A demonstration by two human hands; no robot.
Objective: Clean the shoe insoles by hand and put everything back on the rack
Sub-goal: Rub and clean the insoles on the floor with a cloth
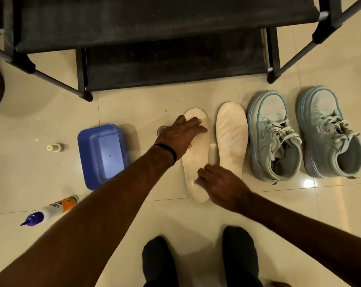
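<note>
The near insole (196, 162) was pinned flat to the floor (134, 112) by the spread left hand (180, 134), steadying it for rubbing by the loosely curled, empty right hand (221, 184).

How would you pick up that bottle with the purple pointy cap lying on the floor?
Probably by its white and orange body, from above, fingers across the round sides. The bottle lies flat on the tiles with open floor on both long sides. The purple cap tapers to a thin tip, so it would likely slip.
</note>
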